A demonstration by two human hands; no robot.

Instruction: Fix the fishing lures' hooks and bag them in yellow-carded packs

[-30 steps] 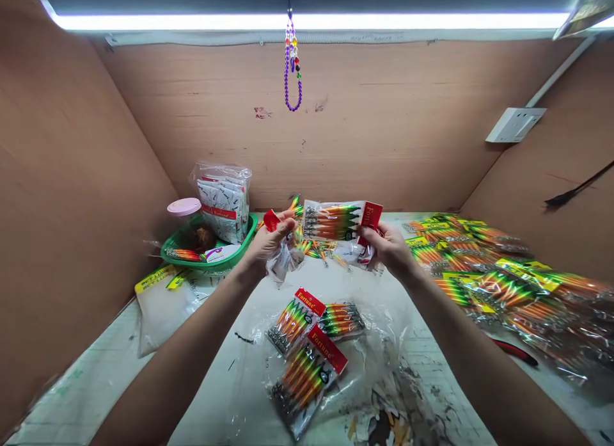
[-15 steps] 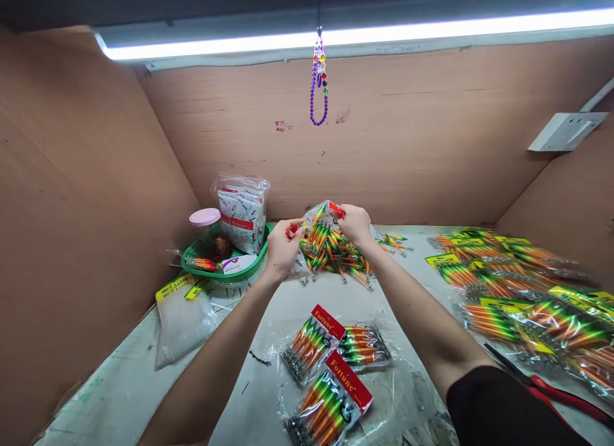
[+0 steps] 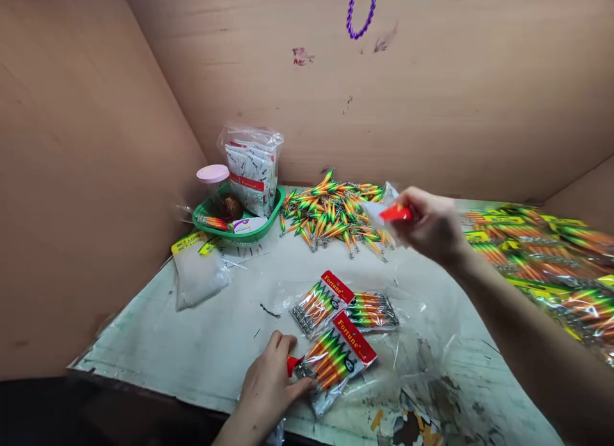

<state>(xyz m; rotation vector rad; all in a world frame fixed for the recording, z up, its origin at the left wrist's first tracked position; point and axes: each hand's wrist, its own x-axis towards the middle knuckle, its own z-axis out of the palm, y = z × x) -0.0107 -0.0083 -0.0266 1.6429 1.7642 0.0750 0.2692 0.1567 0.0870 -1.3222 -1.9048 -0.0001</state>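
My left hand (image 3: 271, 385) is low at the near edge of the table, fingers closed on a clear plastic bag with a red top (image 3: 291, 365); most of this bag is hidden under the hand. The thumb lies against the near end of a packet of lures (image 3: 329, 363) with a red "Fortune" header. My right hand (image 3: 426, 225) is raised at the right of a heap of loose green, yellow and orange fishing lures (image 3: 330, 215). It grips a clear bag with a red header (image 3: 396, 213), smeared by motion; its contents cannot be made out.
Two more lure packets (image 3: 322, 305) lie on clear plastic sheeting (image 3: 417, 343). A green basket (image 3: 240, 236) holds a lidded jar (image 3: 213, 174) and a bag of printed packets (image 3: 252, 171). A yellow-topped bag (image 3: 199, 273) lies left; many yellow-labelled lure packs (image 3: 537, 247) lie right.
My left hand has come from the heap down to the packets at the near edge. The right hand has moved right, still gripping a red-topped bag. The view has tilted down.
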